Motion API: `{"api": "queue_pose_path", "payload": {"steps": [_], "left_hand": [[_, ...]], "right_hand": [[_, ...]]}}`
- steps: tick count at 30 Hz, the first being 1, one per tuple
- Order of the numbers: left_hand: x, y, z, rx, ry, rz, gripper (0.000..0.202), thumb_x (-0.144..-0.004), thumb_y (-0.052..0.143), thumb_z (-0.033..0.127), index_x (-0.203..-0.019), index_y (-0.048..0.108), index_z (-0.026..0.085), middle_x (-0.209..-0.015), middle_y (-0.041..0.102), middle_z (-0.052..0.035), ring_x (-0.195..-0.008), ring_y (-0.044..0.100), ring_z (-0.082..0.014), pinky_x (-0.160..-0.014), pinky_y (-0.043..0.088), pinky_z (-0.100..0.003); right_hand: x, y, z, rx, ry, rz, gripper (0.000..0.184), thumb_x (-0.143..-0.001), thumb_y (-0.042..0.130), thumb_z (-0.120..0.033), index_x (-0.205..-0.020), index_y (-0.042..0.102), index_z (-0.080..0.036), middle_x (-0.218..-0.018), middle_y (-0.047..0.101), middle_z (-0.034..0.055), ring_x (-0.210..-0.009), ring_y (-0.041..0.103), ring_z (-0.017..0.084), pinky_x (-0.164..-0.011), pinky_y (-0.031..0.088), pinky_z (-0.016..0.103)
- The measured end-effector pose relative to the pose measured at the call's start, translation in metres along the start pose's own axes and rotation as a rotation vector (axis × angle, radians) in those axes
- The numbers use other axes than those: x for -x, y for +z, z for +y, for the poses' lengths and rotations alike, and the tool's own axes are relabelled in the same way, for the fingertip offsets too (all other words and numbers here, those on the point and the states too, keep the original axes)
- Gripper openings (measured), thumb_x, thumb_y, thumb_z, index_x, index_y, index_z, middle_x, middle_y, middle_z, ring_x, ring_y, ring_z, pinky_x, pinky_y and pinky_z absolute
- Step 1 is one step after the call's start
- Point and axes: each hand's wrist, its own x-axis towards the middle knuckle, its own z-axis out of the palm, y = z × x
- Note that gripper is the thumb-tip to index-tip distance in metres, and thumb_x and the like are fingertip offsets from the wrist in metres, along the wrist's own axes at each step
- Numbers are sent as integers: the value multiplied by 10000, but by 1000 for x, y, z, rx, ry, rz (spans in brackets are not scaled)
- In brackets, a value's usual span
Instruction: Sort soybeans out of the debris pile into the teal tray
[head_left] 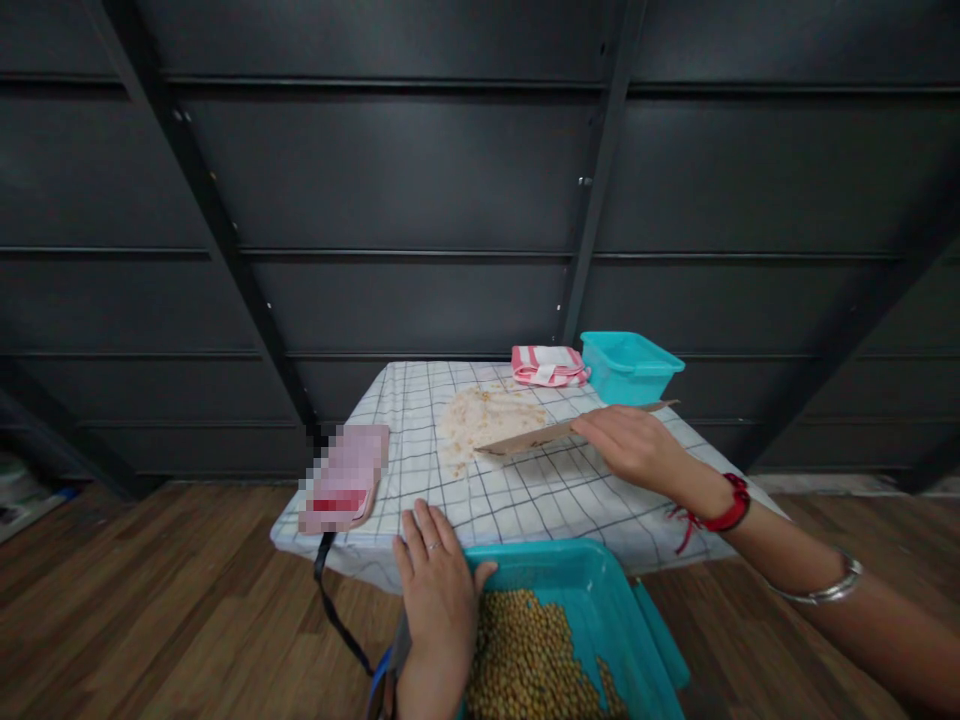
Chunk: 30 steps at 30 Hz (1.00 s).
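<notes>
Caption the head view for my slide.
Right hand holds cardboard strip by scattered husks on tablecloth; left hand rests on teal tray of beans.

Dark panelled wall (pixel 420 170) crossed by steel braces (pixel 225 240); brown plank floor (pixel 150 600); small table (pixel 555 500) under white checked cloth; dim light.

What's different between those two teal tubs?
The near tub holds yellowish beans; the far tub's inside is hidden. The left hand grips the near tub's rim at the table's front edge; the far tub stands untouched at the back, beside a striped cloth. Both are teal and rectangular.
</notes>
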Motion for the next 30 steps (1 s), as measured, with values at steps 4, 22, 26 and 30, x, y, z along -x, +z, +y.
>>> {"api": "queue_pose_path", "payload": {"steps": [4,22,26,30], "left_hand": [[0,1,0,-16,-5,22,803,-655,542,529,-1223,373,-12,-1314,347,-252,-1199,338,-369,-959,335,-473],[-2,1,-2,25,-20,-8,815,-639,557,533,-1223,372,-5,-1316,346,-247,-1209,320,-369,-969,327,-479],[-1,2,-2,17,-21,-3,815,-639,553,540,-1224,375,1,-1316,348,-247,-1211,320,-366,-968,328,-476],[-2,2,-2,6,-22,2,816,-630,561,541,-1223,383,10,-1316,351,-243,-1209,327,-363,-964,332,-473]], "right_hand": [[-18,6,-9,-1,4,-36,262,-808,334,-37,-843,582,-116,-685,613,57,-628,524,130,-561,418,270],[-46,32,-25,-14,2,-58,230,-815,347,-47,-836,574,-84,-609,553,42,-556,477,140,-518,347,280],[-41,24,-28,-30,-24,-79,222,-815,356,-53,-839,573,-90,-622,557,47,-574,477,143,-533,351,279],[-38,11,-28,-30,-55,-83,207,-818,372,-55,-800,574,-96,-611,552,44,-572,464,141,-532,341,277]]}}
